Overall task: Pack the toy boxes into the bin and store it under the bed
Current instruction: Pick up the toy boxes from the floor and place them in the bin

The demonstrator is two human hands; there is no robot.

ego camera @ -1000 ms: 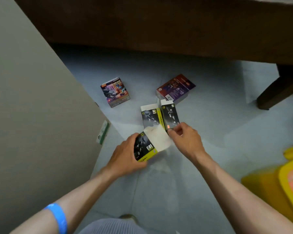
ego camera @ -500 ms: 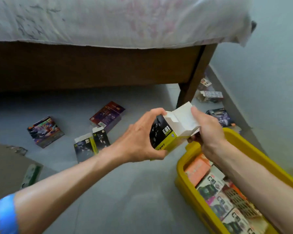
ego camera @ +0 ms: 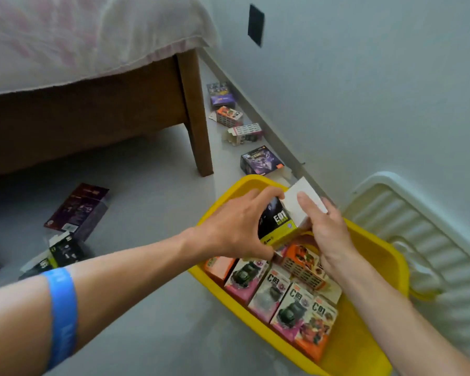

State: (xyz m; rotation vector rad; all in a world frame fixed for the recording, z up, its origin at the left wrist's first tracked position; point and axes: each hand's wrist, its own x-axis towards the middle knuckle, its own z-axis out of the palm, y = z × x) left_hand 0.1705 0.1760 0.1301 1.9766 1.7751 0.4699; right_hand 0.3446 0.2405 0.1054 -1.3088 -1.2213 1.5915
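A black-and-yellow toy box marked E01 hangs over the far end of the yellow bin. My left hand grips its left side. My right hand presses on its open white flap. Several toy boxes lie packed in rows inside the bin. More toy boxes are on the floor: a dark red one and black-yellow ones at left, and several along the wall. The bed stands at upper left.
A white ribbed lid leans against the wall to the right of the bin. The bed's wooden leg stands between the open floor and the row of boxes by the skirting. A dark wall plate sits above.
Both hands lifted the E01 box from the floor and carried it right to above the bin. The view swung right with them, and the flap is now pushed further down.
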